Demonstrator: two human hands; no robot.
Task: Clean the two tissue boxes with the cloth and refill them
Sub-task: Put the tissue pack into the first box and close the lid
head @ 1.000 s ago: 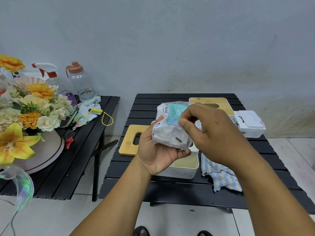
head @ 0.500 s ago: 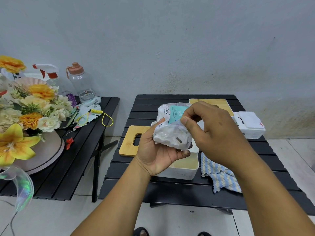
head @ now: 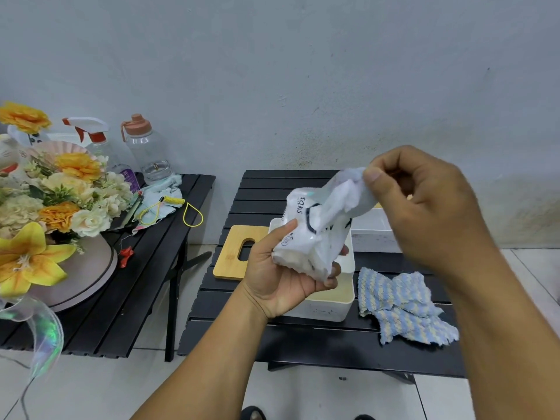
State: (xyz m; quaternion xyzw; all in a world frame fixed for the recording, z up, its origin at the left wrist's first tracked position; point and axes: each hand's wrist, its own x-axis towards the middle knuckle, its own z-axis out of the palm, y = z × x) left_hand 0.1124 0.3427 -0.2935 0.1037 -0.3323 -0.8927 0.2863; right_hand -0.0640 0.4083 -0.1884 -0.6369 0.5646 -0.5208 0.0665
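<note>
While my left forearm reaches up from below, my left hand (head: 281,277) wraps its fingers round the tissue pack (head: 309,241), held just above the open white tissue box (head: 327,301) on the black counter (head: 272,189). My right hand (head: 424,207), raised higher, pinches a tissue (head: 348,192) sticking out of the pack's top. The pack's lettering looks like SOKU. The striped cloth (head: 403,304) lies just right of the box.

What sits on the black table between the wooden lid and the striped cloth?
The open white tissue box sits between the wooden lid and the striped cloth in the head view; the left hand holds a tissue pack over it.
</note>
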